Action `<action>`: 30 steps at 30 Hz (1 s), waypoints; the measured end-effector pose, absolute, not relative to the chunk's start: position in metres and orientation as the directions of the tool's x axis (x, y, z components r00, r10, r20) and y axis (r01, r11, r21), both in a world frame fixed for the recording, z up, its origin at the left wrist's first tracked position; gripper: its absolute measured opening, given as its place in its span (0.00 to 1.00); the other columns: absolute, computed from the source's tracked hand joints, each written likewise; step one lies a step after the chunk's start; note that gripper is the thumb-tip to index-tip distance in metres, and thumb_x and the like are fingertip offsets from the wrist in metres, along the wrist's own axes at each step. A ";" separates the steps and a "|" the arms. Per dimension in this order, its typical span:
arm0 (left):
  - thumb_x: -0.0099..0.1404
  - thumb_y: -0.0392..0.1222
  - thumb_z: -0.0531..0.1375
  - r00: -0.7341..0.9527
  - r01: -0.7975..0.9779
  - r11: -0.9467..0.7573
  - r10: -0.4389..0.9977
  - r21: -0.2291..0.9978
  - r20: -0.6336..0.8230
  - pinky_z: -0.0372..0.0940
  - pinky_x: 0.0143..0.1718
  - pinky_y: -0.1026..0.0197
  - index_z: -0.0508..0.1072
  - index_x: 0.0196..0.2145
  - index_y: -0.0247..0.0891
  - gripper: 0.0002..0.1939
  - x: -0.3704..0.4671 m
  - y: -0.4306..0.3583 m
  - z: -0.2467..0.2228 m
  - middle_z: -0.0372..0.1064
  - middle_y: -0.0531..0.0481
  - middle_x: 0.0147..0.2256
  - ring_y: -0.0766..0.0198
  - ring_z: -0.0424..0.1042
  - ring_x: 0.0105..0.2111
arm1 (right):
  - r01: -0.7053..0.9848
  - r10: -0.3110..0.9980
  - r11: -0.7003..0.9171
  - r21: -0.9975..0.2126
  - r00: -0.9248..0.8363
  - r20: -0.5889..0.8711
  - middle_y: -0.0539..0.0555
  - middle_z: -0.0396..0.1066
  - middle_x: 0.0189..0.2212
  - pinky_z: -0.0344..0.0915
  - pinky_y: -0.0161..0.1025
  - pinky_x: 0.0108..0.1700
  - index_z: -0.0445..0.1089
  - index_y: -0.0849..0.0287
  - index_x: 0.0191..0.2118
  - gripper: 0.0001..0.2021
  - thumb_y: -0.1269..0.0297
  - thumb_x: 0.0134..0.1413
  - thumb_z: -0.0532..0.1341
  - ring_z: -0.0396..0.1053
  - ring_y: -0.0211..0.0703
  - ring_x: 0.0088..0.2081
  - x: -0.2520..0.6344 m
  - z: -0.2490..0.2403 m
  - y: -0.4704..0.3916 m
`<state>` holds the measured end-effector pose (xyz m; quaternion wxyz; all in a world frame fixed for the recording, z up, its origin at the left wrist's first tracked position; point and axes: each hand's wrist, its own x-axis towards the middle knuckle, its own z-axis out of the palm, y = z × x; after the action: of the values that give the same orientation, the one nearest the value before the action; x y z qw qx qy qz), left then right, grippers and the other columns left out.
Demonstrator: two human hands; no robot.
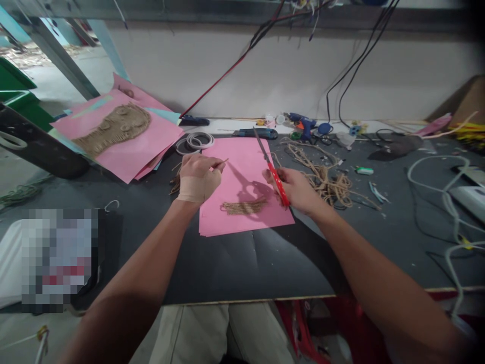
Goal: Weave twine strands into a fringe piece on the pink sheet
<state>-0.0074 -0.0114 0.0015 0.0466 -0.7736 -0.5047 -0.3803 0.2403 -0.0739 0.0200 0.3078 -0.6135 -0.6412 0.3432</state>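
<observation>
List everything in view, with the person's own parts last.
Flat paper sheets: at least two, pink, centre
Plastic-handled metal scissors: one, red and grey, above those sheets
Twine strip: one, brown, on those sheets
Tangled twine heap: one, brown, right of centre
Paper stack: one, pink and pale green, back left
Twine-covered shape: one, brown, on that stack
Coiled cord: one, pale grey, back centre
Utility knife: one, blue-black, back centre
Plastic glue gun: one, blue, behind the twine heap
Thick cylinder: one, black, far left
Plastic bins: apparently two, green, upper left
Looped cable: uncountable, white, right
Tabletop: one, black, beneath
Trousered legs: two, khaki, bottom
Left hand: one, beige-wrapped, pinching a thin tan strand
Right hand: one, bare, gripping the scissors
</observation>
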 end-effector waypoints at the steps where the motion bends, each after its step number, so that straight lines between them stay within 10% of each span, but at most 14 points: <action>1: 0.64 0.42 0.63 0.188 0.828 -0.463 0.760 0.317 0.622 0.63 0.47 0.47 0.82 0.28 0.43 0.08 -0.009 -0.011 0.001 0.78 0.49 0.27 0.56 0.75 0.33 | 0.707 0.998 0.064 -0.704 -0.023 0.067 0.50 0.62 0.19 0.54 0.39 0.24 0.59 0.55 0.26 0.23 0.41 0.60 0.59 0.59 0.38 0.21 0.244 0.018 -0.071; 5: 0.65 0.42 0.61 0.102 0.879 -0.339 0.822 0.336 0.561 0.60 0.50 0.43 0.82 0.29 0.43 0.10 -0.015 -0.007 0.002 0.78 0.47 0.28 0.53 0.75 0.35 | 0.940 0.973 0.052 -0.336 0.028 0.230 0.54 0.68 0.23 0.53 0.41 0.29 0.61 0.55 0.27 0.17 0.51 0.61 0.58 0.63 0.44 0.25 0.257 0.012 -0.060; 12: 0.63 0.44 0.59 -0.067 0.929 -0.088 0.916 0.361 0.396 0.58 0.50 0.44 0.83 0.33 0.42 0.11 -0.031 -0.001 0.011 0.78 0.45 0.29 0.53 0.74 0.36 | 0.977 0.969 -0.147 -0.154 0.174 0.175 0.61 0.75 0.28 0.61 0.43 0.32 0.72 0.58 0.32 0.16 0.48 0.58 0.60 0.73 0.53 0.31 0.274 0.014 -0.053; 22: 0.57 0.51 0.63 -0.374 0.637 -0.020 0.866 0.771 0.332 0.66 0.33 0.55 0.83 0.33 0.39 0.14 -0.055 0.008 0.013 0.76 0.48 0.28 0.58 0.72 0.30 | 0.943 0.937 -0.316 -0.108 0.328 0.123 0.66 0.79 0.39 0.69 0.47 0.40 0.76 0.61 0.47 0.22 0.48 0.55 0.64 0.77 0.60 0.42 0.291 0.013 -0.051; 30: 0.55 0.52 0.63 -0.474 0.509 -0.041 0.821 0.860 0.319 0.61 0.26 0.59 0.79 0.33 0.36 0.16 -0.070 0.013 0.011 0.70 0.49 0.23 0.61 0.67 0.26 | 0.913 0.895 -0.305 -0.269 0.371 0.246 0.67 0.79 0.40 0.69 0.52 0.43 0.74 0.63 0.49 0.24 0.48 0.55 0.64 0.76 0.65 0.43 0.302 0.009 -0.045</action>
<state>-0.0703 0.0128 0.0105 -0.1475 -0.4913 -0.6766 -0.5283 0.3018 -0.0451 0.0092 0.1840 -0.8074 -0.5601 -0.0248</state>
